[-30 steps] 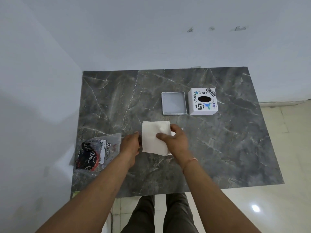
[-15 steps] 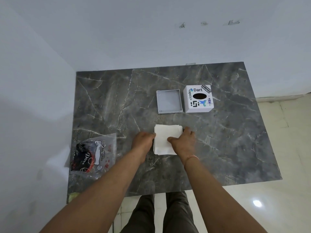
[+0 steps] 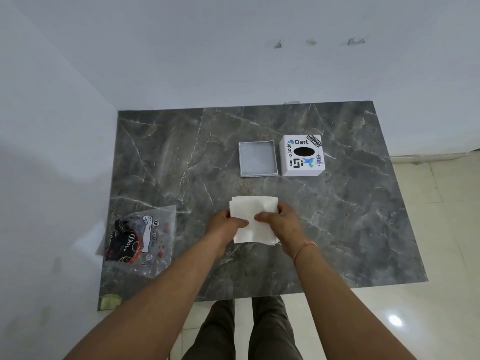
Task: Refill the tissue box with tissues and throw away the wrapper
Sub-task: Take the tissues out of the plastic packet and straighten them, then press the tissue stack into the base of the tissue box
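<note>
A white stack of tissues (image 3: 253, 211) lies on the grey marble table (image 3: 337, 229), held from both sides. My left hand (image 3: 224, 226) grips its left edge with the thumb on top. My right hand (image 3: 281, 224) grips the right edge the same way. Farther back stands the white tissue box cover (image 3: 302, 167) with stickers and an oval hole on top. Beside it on the left lies the grey box base (image 3: 257, 159), open side up and holding nothing. The clear plastic wrapper (image 3: 141, 242) with black and red print lies flat at the table's left front.
White walls border the table at the back and on the left. The table's front edge is close to my legs (image 3: 244, 331). Pale floor tiles (image 3: 428, 320) show on the right. A small greenish patch (image 3: 110, 301) sits at the table's front left corner.
The stack was squared up from a looser, larger sheet shape into a compact pile. Both hands closed in on its sides, and the view shifted slightly.
</note>
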